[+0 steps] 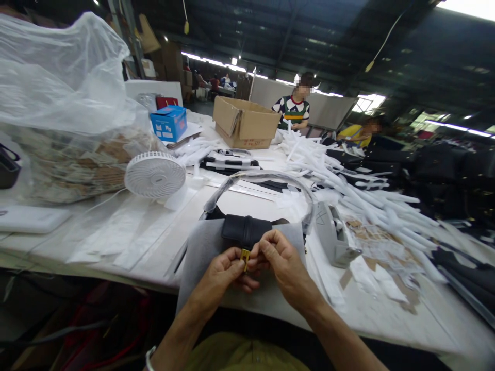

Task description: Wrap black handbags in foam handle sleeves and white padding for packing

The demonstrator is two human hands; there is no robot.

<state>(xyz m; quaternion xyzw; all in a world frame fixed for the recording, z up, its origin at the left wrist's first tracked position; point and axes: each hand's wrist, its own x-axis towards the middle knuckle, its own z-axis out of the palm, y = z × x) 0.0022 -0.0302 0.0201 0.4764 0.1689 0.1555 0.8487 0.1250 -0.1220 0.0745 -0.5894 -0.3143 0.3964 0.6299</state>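
Together, the hands pinch a small brass clasp just below a black leather strap.

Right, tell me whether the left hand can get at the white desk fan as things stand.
Probably yes: the left hand holds a brass buckle, but only flat sheets lie between it and the white desk fan, so nothing tall blocks the way.

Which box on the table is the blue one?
The small box behind the white fan; the bigger box is brown cardboard with open flaps.
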